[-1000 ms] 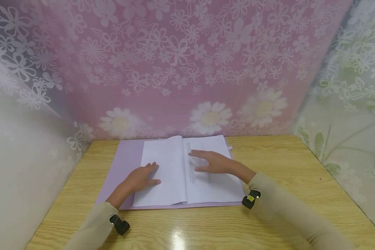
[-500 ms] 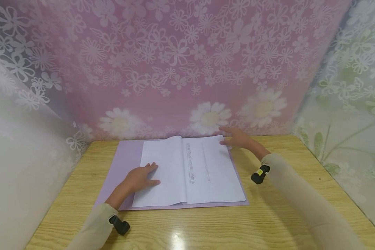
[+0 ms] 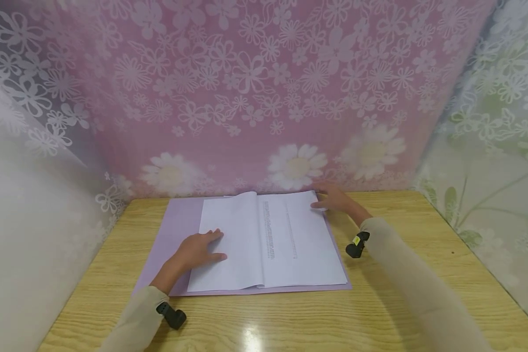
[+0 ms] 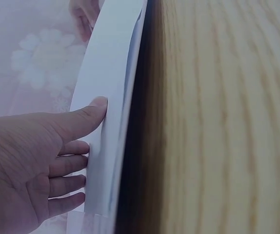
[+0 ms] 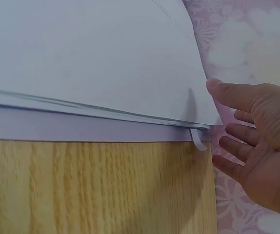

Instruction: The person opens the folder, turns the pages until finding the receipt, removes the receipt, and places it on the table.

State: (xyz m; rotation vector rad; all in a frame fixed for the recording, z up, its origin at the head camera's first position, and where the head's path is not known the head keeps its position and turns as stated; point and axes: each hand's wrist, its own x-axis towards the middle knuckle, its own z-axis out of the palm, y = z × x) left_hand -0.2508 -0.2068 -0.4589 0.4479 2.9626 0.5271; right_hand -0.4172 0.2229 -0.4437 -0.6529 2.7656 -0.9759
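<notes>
A lilac folder [image 3: 176,230] lies spread on the table, holding a stack of white paper. The left sheet [image 3: 235,276] is blank, and the right sheet [image 3: 317,249] carries columns of small print. My left hand [image 3: 195,252] rests on the blank sheet with its fingers extended. At the far right corner of the printed sheet is my right hand [image 3: 334,198]. In the right wrist view this hand [image 5: 267,131] has its thumb at the page corner and its loosely bent fingers beyond the edge. A gap shows between thumb and fingers; whether the thumb touches paper, I cannot tell.
The wood-grain table [image 3: 391,215] extends around the folder. A pink flowered backdrop [image 3: 246,122] rises right behind its far edge, with pale flowered sheets at left and right. A small pale strap [image 5: 198,140] sticks out from under the pages near the right corner.
My right hand has moved from above the printed column to the far right page corner, then shifted slightly there. The left hand stays where it was, and the pages lie as before.
</notes>
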